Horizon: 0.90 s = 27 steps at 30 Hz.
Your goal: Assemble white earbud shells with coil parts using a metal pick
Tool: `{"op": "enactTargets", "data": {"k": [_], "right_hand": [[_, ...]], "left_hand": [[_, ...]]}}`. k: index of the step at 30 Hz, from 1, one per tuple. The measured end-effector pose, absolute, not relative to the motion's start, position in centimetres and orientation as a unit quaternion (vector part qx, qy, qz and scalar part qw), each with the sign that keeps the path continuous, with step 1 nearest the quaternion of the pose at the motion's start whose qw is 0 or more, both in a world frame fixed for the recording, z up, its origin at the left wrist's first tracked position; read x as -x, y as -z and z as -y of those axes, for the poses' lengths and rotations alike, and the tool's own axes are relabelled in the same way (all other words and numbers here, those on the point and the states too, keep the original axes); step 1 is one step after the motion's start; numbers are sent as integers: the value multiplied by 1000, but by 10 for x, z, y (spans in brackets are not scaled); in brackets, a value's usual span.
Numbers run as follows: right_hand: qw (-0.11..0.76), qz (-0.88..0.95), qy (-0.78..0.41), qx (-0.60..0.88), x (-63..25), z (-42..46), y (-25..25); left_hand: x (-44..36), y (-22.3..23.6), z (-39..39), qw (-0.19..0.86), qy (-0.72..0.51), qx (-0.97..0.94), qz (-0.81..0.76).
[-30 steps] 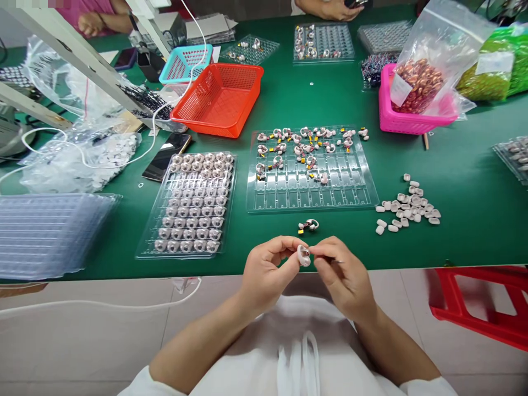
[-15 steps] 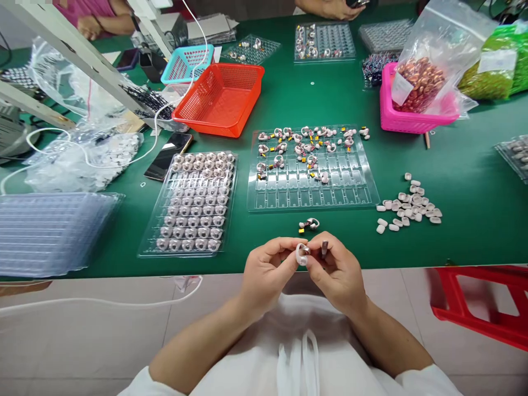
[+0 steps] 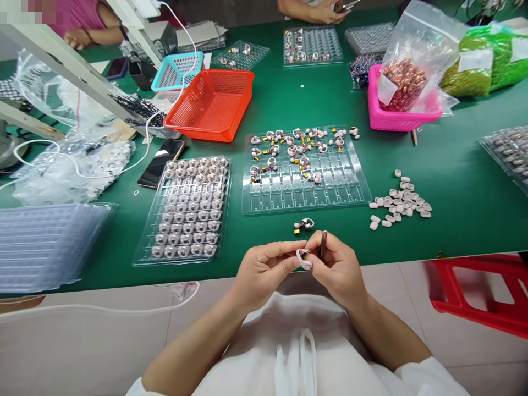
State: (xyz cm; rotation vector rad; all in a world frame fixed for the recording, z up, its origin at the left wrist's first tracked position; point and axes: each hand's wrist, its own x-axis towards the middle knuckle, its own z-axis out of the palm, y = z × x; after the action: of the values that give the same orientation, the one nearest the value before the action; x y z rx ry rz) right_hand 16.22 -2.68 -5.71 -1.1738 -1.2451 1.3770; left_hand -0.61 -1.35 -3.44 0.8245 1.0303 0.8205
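Note:
Close to the table's front edge, my left hand (image 3: pixel 264 272) pinches a white ear-clip earphone (image 3: pixel 304 259) with a curved band. From the other side my right hand (image 3: pixel 336 269) closes on the same earphone, thumb and forefinger at its end. A slim dark metal tool (image 3: pixel 324 243) stands up between my right fingers; its kind I cannot make out. Just beyond my hands lies another earphone (image 3: pixel 306 224) with a yellow tab. Behind it, a clear tray (image 3: pixel 305 198) holds several such earphones with yellow tabs. Small white caps (image 3: pixel 398 208) are scattered to the right.
A tray of rounded shells (image 3: pixel 187 217) lies at left, near a phone (image 3: pixel 160 163) and stacked clear trays (image 3: pixel 45 247). Beyond are a red basket (image 3: pixel 214 107) and a pink basket (image 3: pixel 404 118) with a bag. Co-workers' hands show across the table. A red stool (image 3: pixel 449 297) stands at right.
The camera view has shifted slightly, moving the table's things a little to the left. The earphone has turned a little in my fingers, and the dark tool now stands more upright.

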Motion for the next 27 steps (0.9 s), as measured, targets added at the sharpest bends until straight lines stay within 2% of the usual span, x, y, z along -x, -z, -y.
{"op": "enactTargets", "data": {"k": [11, 27], "right_hand": [[440, 595, -454, 497, -163, 27, 53], [444, 615, -442, 478, -164, 24, 57]], "left_hand": [[8, 38, 16, 631, -375, -493, -468], [9, 40, 16, 627, -346, -523, -462]]}}
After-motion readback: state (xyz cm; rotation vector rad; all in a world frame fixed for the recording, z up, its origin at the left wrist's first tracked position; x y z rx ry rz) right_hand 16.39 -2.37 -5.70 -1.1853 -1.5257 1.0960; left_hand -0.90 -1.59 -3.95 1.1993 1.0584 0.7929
